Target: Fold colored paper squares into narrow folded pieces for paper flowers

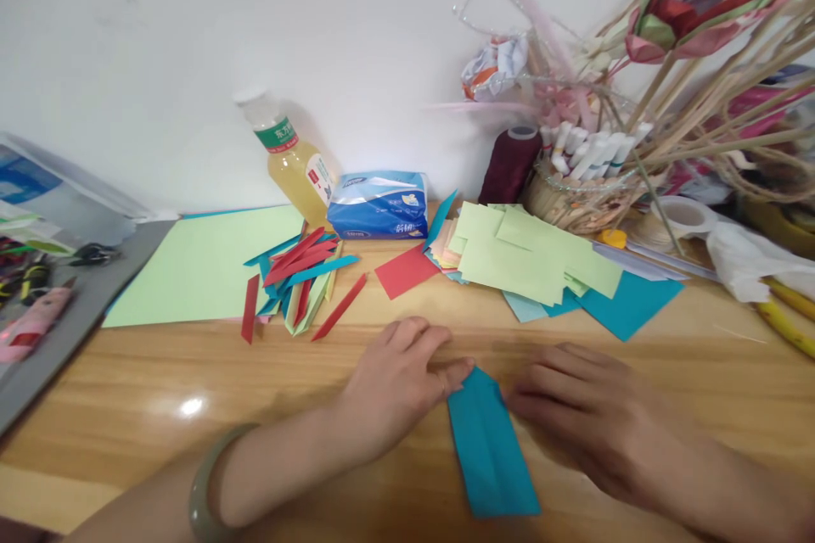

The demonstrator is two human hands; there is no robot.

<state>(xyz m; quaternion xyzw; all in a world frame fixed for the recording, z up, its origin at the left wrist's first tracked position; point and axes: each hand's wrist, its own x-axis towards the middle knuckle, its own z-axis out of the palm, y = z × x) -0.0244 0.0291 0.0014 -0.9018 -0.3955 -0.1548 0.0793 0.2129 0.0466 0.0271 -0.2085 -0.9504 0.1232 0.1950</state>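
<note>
A blue sheet of paper [493, 450], a narrow rectangle with a lengthwise crease, lies on the wooden table. Its two far corners are slanted inward. My left hand [401, 382] has its thumb and a finger closed at the far left corner, the other fingers loosely bent. On the opposite side my right hand [586, 416] has its fingers pressed together at the far right edge, where the corner looks folded in. The right thumb is mostly hidden. A pale bangle [207, 484] circles my left wrist.
Folded red, blue and green strips [299, 271] lie in a heap behind my left hand. Loose green notes [515, 254] and blue sheets [630, 301] lie behind my right. Farther back stand a drink bottle [293, 157], a tissue pack [379, 208] and a thread spool [509, 165].
</note>
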